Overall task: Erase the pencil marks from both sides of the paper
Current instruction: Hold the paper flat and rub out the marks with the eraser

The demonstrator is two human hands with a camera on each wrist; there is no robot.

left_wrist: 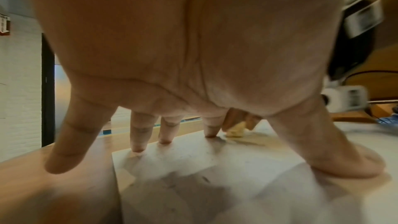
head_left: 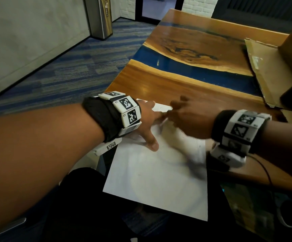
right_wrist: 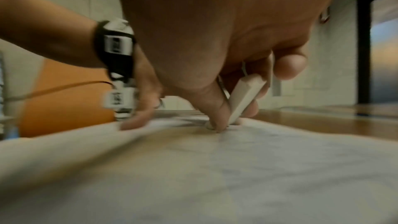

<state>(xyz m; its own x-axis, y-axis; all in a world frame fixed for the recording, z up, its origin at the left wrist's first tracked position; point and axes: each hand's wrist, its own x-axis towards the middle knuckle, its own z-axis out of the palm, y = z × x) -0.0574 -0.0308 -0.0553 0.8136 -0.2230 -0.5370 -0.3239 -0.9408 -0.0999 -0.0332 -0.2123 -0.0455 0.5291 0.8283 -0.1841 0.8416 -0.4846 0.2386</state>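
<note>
Head view: wood-and-blue table (head_left: 185, 84) (carpet (head_left: 63, 67) seemingly blue)

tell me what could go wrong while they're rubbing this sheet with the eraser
The paper overhangs the table edge toward the person, so hard strokes could crease or tear the unsupported part. The left hand pins it only with spread fingertips; if they slip, the sheet may buckle under the eraser. The right hand pinches the eraser near its tip, so fingers may smudge graphite.

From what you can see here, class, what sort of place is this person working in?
Probably an office or a lobby. Blue patterned carpet tiles cover the floor, a steel bin stands by the wall, and the paper lies on a polished wood-and-blue-resin table.
</note>
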